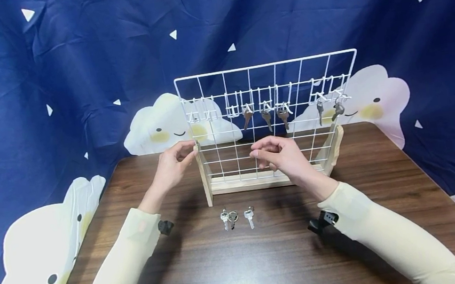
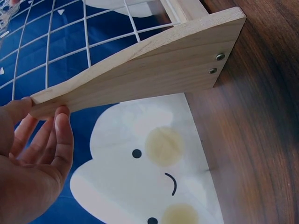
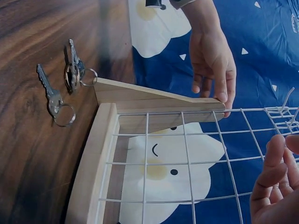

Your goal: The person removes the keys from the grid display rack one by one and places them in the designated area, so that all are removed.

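Note:
A white wire grid rack (image 1: 237, 152) stands on the table in a wooden base. My left hand (image 1: 175, 163) pinches the top of its left wooden side panel (image 2: 135, 70), thumb on one face and fingers on the other. Before the middle of the grid, my right hand (image 1: 282, 154) hovers with loosely bent fingers and nothing visible in them. Several keys hang from the hooks, among them a brown key (image 1: 248, 118) and a dark key (image 1: 320, 114). On the table in front lie a silver key (image 1: 249, 217) and a close pair of keys (image 1: 225, 220) with rings.
White hooks (image 1: 209, 115) at the grid's left carry no keys. The right wooden side panel (image 1: 331, 150) rises from the base bar (image 1: 254, 184). Behind the brown wooden table (image 1: 209, 267) hangs a blue cloth (image 1: 134, 44) with white clouds. Dark wrist cameras (image 1: 165, 227) hang below the sleeves.

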Tool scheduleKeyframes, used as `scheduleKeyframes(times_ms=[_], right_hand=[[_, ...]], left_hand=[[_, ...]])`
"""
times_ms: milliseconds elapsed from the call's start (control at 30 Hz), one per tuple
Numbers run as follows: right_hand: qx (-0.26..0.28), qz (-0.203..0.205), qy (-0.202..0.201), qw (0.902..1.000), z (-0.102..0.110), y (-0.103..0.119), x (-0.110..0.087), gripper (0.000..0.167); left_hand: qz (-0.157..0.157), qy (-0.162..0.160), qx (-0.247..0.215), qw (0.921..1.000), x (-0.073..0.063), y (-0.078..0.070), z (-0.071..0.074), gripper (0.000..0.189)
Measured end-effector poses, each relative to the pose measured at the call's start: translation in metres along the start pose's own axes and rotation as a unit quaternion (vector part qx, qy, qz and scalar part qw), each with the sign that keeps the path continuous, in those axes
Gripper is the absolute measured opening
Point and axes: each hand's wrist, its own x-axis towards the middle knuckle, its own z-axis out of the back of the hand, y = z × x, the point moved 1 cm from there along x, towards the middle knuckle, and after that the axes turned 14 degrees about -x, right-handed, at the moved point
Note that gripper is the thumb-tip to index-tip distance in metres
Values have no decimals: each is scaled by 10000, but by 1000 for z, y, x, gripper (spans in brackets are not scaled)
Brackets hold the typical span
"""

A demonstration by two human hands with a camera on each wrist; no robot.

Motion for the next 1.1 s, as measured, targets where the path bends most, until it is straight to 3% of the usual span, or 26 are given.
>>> scheduleKeyframes(times_ms=[367, 633, 900, 1100], right_hand=[[298, 83, -184, 9994, 3, 11, 9, 17], [517, 112, -394, 9978, 3, 19, 17, 30], [450, 205, -735, 9961, 3, 21, 24, 32], [426, 36, -914, 9949, 2, 24, 27, 30]], left_hand=[[6, -9, 10, 10000, 0, 0, 0, 33], [15, -13, -34, 10000, 1, 1, 0, 32], [10, -16, -45, 10000, 0, 0, 0, 32], [12, -20, -71, 10000, 0, -1, 0, 32]])
